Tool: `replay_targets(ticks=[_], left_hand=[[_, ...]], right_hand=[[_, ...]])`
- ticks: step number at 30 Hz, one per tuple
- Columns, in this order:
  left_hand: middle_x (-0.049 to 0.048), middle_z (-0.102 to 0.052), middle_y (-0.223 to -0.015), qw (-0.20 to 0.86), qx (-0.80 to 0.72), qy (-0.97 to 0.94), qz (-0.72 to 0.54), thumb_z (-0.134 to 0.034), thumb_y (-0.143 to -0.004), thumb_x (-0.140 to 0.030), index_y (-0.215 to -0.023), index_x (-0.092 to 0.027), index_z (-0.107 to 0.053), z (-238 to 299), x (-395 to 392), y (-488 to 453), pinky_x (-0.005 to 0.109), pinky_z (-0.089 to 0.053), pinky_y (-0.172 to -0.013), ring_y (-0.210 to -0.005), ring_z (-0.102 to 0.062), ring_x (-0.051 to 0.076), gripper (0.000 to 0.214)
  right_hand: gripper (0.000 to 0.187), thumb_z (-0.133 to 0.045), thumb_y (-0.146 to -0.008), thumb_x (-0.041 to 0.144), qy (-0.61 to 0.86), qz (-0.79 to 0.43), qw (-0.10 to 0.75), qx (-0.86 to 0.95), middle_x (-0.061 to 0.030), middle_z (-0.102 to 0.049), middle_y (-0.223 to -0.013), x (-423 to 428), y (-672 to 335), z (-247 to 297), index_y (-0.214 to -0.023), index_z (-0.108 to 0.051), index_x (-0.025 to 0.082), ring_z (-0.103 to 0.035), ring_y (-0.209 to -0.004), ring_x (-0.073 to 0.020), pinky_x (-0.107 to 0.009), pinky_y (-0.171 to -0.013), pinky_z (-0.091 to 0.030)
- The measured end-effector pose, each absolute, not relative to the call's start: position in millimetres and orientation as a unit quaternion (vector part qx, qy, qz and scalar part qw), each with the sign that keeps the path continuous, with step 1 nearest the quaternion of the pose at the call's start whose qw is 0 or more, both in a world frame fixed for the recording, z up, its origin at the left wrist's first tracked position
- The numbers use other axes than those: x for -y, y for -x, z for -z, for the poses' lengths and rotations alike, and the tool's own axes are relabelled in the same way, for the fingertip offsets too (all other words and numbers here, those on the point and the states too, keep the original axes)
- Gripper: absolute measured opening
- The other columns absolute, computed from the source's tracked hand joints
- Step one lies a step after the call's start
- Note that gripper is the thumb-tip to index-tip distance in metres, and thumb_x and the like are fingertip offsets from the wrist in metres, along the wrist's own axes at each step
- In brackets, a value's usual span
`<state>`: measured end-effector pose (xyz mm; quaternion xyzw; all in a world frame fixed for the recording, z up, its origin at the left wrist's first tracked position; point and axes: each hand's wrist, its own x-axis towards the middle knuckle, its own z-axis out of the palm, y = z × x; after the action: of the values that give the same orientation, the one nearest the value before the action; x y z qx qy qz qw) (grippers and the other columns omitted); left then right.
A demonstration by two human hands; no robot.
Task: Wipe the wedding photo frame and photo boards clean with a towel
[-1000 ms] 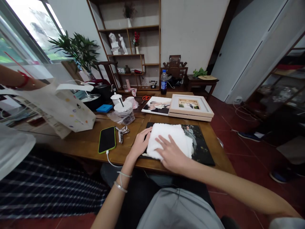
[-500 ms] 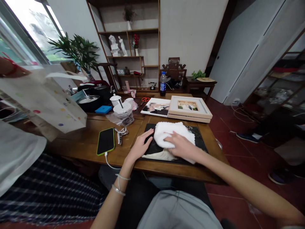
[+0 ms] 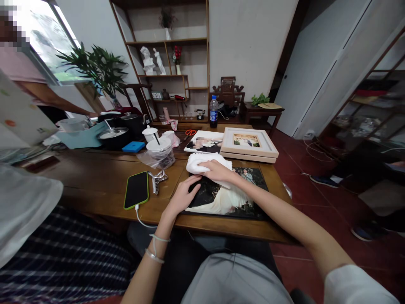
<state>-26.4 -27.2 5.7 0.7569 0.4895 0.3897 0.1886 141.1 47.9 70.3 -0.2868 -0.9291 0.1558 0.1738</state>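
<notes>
A large dark photo print [image 3: 236, 198] lies flat on the wooden table [image 3: 95, 181] in front of me. My left hand [image 3: 183, 195] rests flat on its left edge, fingers stretched out. My right hand [image 3: 218, 170] presses on a white cloth [image 3: 198, 162] at the print's far left corner, fingers curled over it. Beyond the print lie another photo [image 3: 204, 142] and a stack of light wooden frames [image 3: 248, 145].
A phone in a green case [image 3: 136, 189] lies charging to the left, with a metal clip [image 3: 156, 179] beside it. A lidded cup with a straw [image 3: 161, 148], pots, a blue box and a water bottle [image 3: 213, 112] stand farther back. Another person sits at my left.
My right hand has slid the white cloth from the print's near middle to its far left corner, uncovering the picture. The paper bag at the left has been lifted away.
</notes>
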Motion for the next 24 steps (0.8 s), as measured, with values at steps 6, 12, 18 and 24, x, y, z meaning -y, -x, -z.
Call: replay_targets(ticks=[6, 12, 18, 24], left_hand=[[0.0057, -0.054, -0.130, 0.201, -0.475, -0.763, -0.389, -0.046, -0.087, -0.032, -0.117, -0.019, -0.059, -7, 28, 27, 0.039, -0.031, -0.108, -0.124, -0.045, 0.019, 0.035], [0.0067, -0.054, -0.130, 0.195, -0.475, -0.764, -0.389, -0.045, -0.087, -0.031, -0.117, -0.018, -0.059, -6, 28, 27, 0.037, -0.031, -0.108, -0.124, -0.045, 0.018, 0.035], [0.0069, -0.053, -0.130, 0.192, -0.474, -0.765, -0.392, -0.046, -0.087, -0.030, -0.117, -0.017, -0.059, -6, 28, 26, 0.036, -0.031, -0.108, -0.124, -0.045, 0.017, 0.035], [0.0066, -0.053, -0.130, 0.200, -0.477, -0.764, -0.386, -0.046, -0.087, -0.031, -0.117, -0.018, -0.059, -8, 28, 26, 0.038, -0.031, -0.108, -0.125, -0.045, 0.018, 0.036]], right_hand=[[0.027, -0.042, -0.077, 0.014, 0.359, -0.127, 0.174, 0.908, -0.0062, -0.067, -0.091, -20, -232, -62, -0.091, -0.065, 0.017, -0.057, -0.085, -0.0223, -0.033, -0.082, -0.039], [0.037, -0.043, -0.069, 0.015, 0.476, -0.076, 0.182, 0.857, -0.0073, -0.066, -0.101, 7, -327, -48, -0.100, -0.064, 0.018, -0.057, -0.091, -0.0259, -0.035, -0.083, -0.040], [0.041, -0.038, -0.064, 0.008, 0.456, -0.053, 0.163, 0.874, -0.0030, -0.068, -0.084, 21, -296, -57, -0.094, -0.064, 0.020, -0.060, -0.081, -0.0236, -0.040, -0.093, -0.035], [0.047, -0.040, -0.058, 0.003, 0.329, -0.058, 0.157, 0.929, -0.0108, -0.059, -0.118, 26, -205, -57, -0.097, -0.062, 0.017, -0.051, -0.110, -0.0252, -0.045, -0.101, -0.025]])
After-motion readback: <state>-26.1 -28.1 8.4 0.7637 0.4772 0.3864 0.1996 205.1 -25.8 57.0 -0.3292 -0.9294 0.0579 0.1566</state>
